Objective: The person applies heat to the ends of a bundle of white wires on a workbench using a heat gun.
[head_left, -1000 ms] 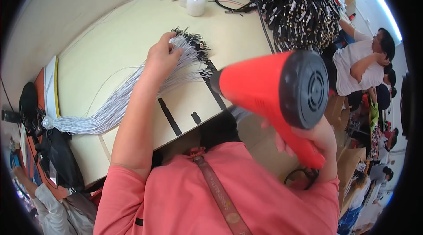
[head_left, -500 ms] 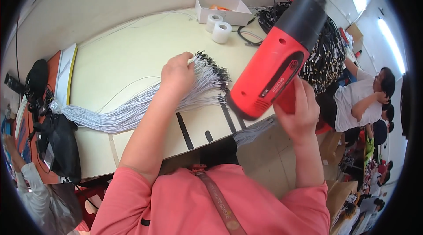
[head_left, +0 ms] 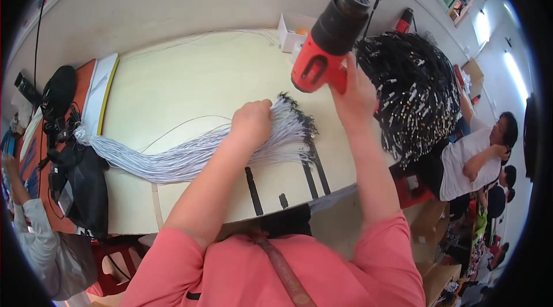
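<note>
Many white wires (head_left: 164,164) — left grip (head_left: 252,122) closed on them | right grip (head_left: 356,99) clasping red heat gun (head_left: 333,30) | lanyard (head_left: 282,266) lettering blurred

right hand (head_left: 358,101) holds a red heat gun (head_left: 329,41); left hand (head_left: 252,123), perhaps gripping, touches white wires (head_left: 173,163).

Heap of black cables (head_left: 417,91), white box (head_left: 285,41), red stool (head_left: 109,287) at left, co-worker (head_left: 468,160) in white at right
</note>
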Demonstrator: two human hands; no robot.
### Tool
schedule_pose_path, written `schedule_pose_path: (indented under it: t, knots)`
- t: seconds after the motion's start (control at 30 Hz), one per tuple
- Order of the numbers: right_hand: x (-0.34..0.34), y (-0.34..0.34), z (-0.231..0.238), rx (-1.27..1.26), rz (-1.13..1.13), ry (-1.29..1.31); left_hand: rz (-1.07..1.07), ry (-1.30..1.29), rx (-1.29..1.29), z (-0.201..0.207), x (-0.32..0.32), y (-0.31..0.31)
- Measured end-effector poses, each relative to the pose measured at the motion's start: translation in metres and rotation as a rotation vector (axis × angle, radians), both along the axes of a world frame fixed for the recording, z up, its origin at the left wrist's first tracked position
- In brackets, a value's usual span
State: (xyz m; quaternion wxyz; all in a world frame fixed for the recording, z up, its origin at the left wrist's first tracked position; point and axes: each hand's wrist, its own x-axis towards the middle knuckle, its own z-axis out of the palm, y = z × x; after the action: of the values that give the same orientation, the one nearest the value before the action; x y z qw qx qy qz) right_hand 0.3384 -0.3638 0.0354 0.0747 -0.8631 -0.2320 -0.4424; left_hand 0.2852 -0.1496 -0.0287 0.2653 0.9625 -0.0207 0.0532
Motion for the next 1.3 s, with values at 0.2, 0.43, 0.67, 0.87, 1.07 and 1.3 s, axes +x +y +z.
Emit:
schedule_pose_path:
  t: [0.2,0.43,0.67,0.87,1.07,1.3]
  knots:
    - [0.073,0.043,-0.054,0.125,0.078,0.342,0.019,-0.002,-0.024,-0.035,0.012,0.007]
    - [0.075,0.056,-0.066,0.100,0.039,0.488,-0.035,0.023,0.053,-0.012,0.004,-0.009]
    - [0.076,0.033,-0.057,0.166,0.372,0.548,0.061,-0.195,0.145,-0.003,-0.015,-0.017]
    - [-0.008,0.056,0.001,-0.159,0.200,0.278,0.104,-0.342,-0.083,-0.032,-0.114,0.088]
    - [-0.158,-0.023,-0.016,0.163,0.582,0.129,0.195,-0.784,0.112,-0.056,-0.154,0.207]
    - [-0.315,-0.106,-0.072,0.723,0.140,0.727,0.232,-0.577,0.287,-0.092,-0.158,0.260]
